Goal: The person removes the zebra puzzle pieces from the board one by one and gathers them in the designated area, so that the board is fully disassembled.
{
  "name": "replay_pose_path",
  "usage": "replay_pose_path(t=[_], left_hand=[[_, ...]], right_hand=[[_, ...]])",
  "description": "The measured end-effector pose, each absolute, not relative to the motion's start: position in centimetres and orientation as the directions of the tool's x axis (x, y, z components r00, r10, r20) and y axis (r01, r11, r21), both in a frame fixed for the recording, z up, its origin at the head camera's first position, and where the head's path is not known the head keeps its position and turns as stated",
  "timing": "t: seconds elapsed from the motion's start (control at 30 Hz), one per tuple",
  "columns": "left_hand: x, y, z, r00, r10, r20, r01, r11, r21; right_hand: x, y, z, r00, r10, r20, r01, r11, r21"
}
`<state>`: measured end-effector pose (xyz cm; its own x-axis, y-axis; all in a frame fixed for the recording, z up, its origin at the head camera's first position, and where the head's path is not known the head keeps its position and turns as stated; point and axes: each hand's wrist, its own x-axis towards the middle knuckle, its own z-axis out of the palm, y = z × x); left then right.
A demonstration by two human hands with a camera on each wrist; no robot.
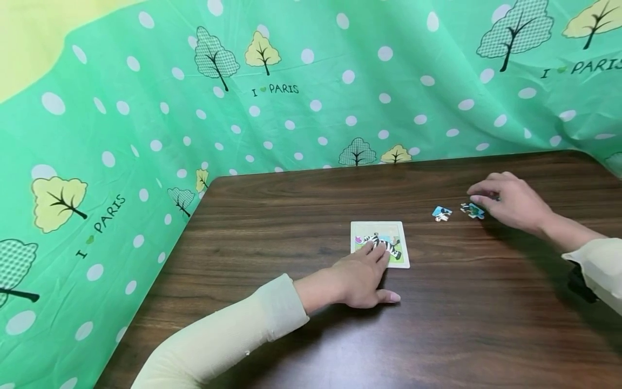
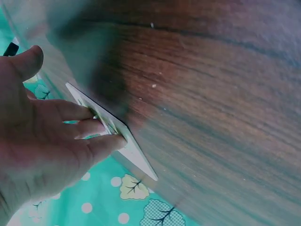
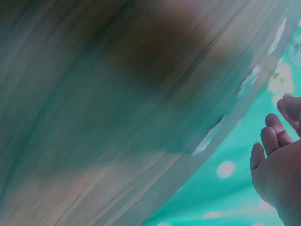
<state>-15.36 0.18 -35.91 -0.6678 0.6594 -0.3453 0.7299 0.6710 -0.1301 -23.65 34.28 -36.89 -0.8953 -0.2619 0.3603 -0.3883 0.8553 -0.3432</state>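
Observation:
A small puzzle board [image 1: 357, 229] with a pale frame and a zebra picture lies on the wooden table. My left hand [image 1: 362, 275] rests its outstretched fingers on the board's near part, covering some of the picture; the left wrist view shows the fingertips [image 2: 120, 141] touching the board [image 2: 141, 162]. To the right of the board lies a blue-and-white puzzle piece [image 1: 441, 213]. Beside it are blue-green puzzle pieces [image 1: 473, 210], partly overlapped by my right hand [image 1: 512, 202]. That hand hovers with loosely bent fingers, and in the right wrist view the hand [image 3: 280, 160] appears apart from the tabletop, holding nothing visible.
The dark brown wooden table [image 1: 272, 216] has its back edge against a green polka-dot cloth [image 1: 291, 124] printed with trees. The cloth also hangs along the left side.

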Motion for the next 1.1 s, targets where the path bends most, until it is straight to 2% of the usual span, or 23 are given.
replay_pose_path(t=[0.23, 0.33, 0.5, 0.67, 0.9, 1.1], left_hand=[[-14.9, 0.2, -35.6, -0.709, 0.593, -0.382, 0.684, 0.711, -0.164], [-14.9, 0.1, -35.7, -0.697, 0.607, -0.382, 0.695, 0.702, -0.152], [-15.1, -0.3, -35.8, -0.669, 0.637, -0.384, 0.711, 0.698, -0.081], [-15.1, -0.6, -35.8, -0.666, 0.652, -0.363, 0.710, 0.703, -0.042], [-14.9, -0.7, -35.5, -0.655, 0.643, -0.397, 0.703, 0.711, -0.010], [-14.9, -0.8, -35.4, -0.645, 0.640, -0.417, 0.707, 0.707, -0.008]], right_hand=[[-23.9, 29.1, -36.5, -0.855, -0.312, 0.414, -0.479, 0.781, -0.400], [-24.3, 27.3, -36.4, -0.862, -0.322, 0.393, -0.482, 0.760, -0.436], [-24.5, 24.5, -36.2, -0.882, -0.377, 0.283, -0.471, 0.734, -0.489], [-24.5, 22.2, -35.9, -0.849, -0.480, 0.223, -0.520, 0.678, -0.520], [-24.3, 19.9, -35.7, -0.808, -0.549, 0.213, -0.564, 0.617, -0.549], [-24.5, 18.8, -35.9, -0.807, -0.555, 0.200, -0.556, 0.602, -0.573]])
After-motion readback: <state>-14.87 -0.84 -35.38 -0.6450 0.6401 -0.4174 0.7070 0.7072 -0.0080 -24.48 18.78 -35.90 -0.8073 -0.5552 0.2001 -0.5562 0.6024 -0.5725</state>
